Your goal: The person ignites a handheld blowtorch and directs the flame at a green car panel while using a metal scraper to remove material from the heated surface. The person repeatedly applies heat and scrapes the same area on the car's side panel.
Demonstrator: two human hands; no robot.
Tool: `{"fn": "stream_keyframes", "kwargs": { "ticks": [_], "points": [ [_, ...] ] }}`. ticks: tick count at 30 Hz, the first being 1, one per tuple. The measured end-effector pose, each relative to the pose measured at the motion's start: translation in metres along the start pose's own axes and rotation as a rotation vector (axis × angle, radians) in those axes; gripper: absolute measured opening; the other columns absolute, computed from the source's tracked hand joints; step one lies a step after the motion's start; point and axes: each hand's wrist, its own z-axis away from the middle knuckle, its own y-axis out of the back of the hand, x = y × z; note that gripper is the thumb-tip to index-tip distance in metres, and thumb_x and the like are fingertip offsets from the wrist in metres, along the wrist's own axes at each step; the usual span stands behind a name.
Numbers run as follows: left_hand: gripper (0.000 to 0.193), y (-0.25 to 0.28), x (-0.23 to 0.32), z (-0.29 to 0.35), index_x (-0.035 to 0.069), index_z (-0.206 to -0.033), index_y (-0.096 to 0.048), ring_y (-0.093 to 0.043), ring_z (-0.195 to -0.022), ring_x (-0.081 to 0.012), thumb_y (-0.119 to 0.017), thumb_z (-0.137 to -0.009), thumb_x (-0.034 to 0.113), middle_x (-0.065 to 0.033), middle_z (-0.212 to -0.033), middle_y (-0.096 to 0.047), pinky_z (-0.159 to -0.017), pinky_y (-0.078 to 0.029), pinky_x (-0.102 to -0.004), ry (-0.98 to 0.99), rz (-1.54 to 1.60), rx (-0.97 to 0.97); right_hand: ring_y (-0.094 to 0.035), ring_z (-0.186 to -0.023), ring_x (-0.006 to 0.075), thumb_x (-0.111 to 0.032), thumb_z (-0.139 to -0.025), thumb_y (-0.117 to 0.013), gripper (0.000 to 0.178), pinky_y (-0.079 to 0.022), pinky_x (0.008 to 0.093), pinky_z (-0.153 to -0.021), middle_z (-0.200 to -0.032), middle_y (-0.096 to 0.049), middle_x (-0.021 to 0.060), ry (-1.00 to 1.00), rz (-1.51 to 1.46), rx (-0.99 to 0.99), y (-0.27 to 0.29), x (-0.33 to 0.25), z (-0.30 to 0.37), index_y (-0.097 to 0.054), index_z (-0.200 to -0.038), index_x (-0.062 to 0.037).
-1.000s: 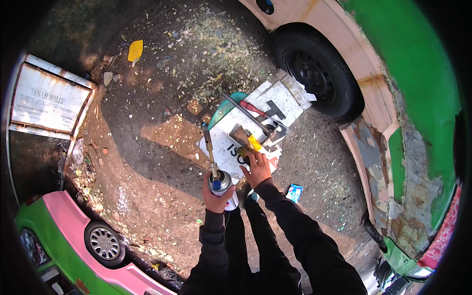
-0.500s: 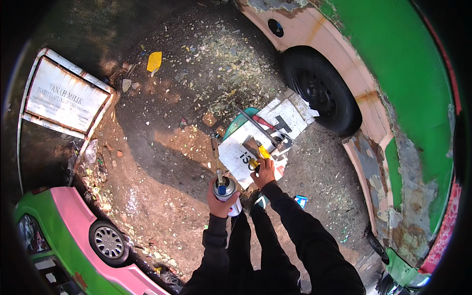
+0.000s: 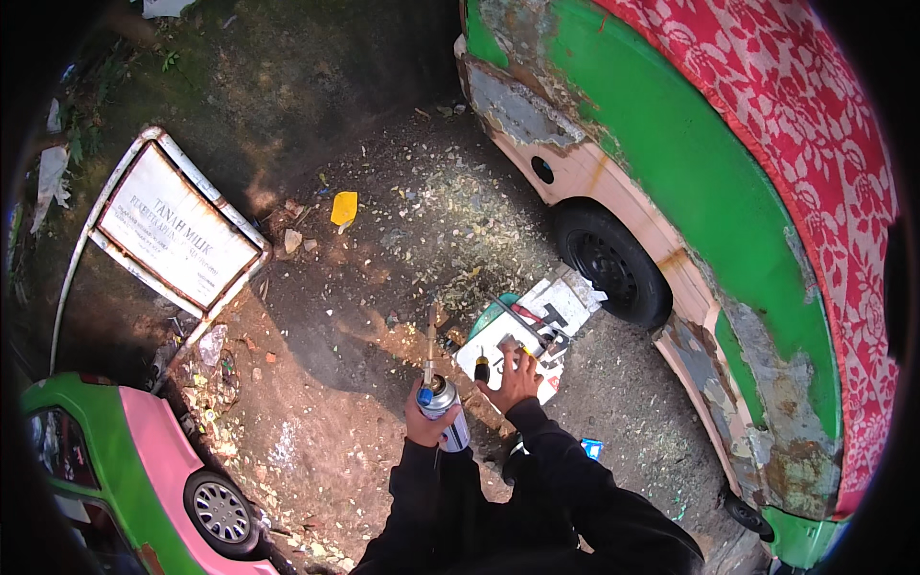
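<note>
My left hand [image 3: 428, 422] is wrapped round the canister of a gas blowtorch [image 3: 452, 430]; its metal nozzle points away from me. My right hand [image 3: 516, 385] hovers over a white board [image 3: 489, 337] on the ground, fingers apart and thumb out to the left. By the thumb is a black handle with a yellow end [image 3: 482, 370]; I cannot tell whether they touch. At the fingertips is a scraper [image 3: 509, 344], its yellow handle partly hidden by the fingers. Farther up the board lie a dark metal tool [image 3: 542, 335] and a red-handled tool [image 3: 525, 313].
A rusty green and pink vehicle body [image 3: 613, 201] with a black wheel [image 3: 613, 264] and red floral cloth [image 3: 767, 105] stands at right. A green and pink car [image 3: 144, 431] is lower left, a framed white sign [image 3: 177, 230] at left. A blue packet [image 3: 591, 448] lies near my right forearm.
The view has shifted, showing more red cloth. My right fingers have spread from their closed grip near the yellow and black handles. My left hand still holds the blowtorch.
</note>
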Motion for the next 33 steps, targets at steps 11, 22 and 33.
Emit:
{"fn": "stream_keyframes", "kwargs": {
  "ticks": [11,22,33],
  "points": [
    [0.061,0.089,-0.178,-0.012,0.005,-0.123,-0.053,-0.066,-0.095,-0.0147,-0.085,-0.072,0.011,-0.0052,-0.107,-0.065,-0.086,-0.053,-0.0308,0.230,0.090,0.009,-0.051,-0.115,0.0313,-0.012,-0.080,-0.065,0.060,-0.043,0.0544,-0.092,-0.125,-0.053,0.0100,0.074,0.143,0.096,-0.183,0.073,-0.029,-0.055,-0.137,-0.0258],
    [0.055,0.045,-0.122,-0.054,0.004,-0.113,-0.056,-0.065,-0.087,-0.0135,-0.085,-0.067,0.016,-0.0035,-0.096,-0.065,-0.080,-0.052,-0.0298,0.168,0.075,-0.112,-0.052,-0.107,0.0360,-0.007,-0.080,-0.062,0.050,-0.043,0.0495,-0.089,-0.114,-0.055,0.0158,-0.030,-0.128,0.351,-0.090,0.037,-0.042,-0.055,-0.129,-0.0115],
    [0.050,-0.004,-0.120,-0.086,0.004,-0.110,-0.054,-0.062,-0.085,-0.0115,-0.082,-0.070,0.017,-0.0033,-0.095,-0.063,-0.080,-0.051,-0.0284,0.193,-0.007,-0.201,-0.054,-0.098,0.0405,-0.002,-0.079,-0.061,0.049,-0.044,0.0498,-0.089,-0.105,-0.056,0.0203,-0.098,-0.324,0.415,-0.083,0.084,-0.100,-0.052,-0.128,-0.0020]
  ]
}}
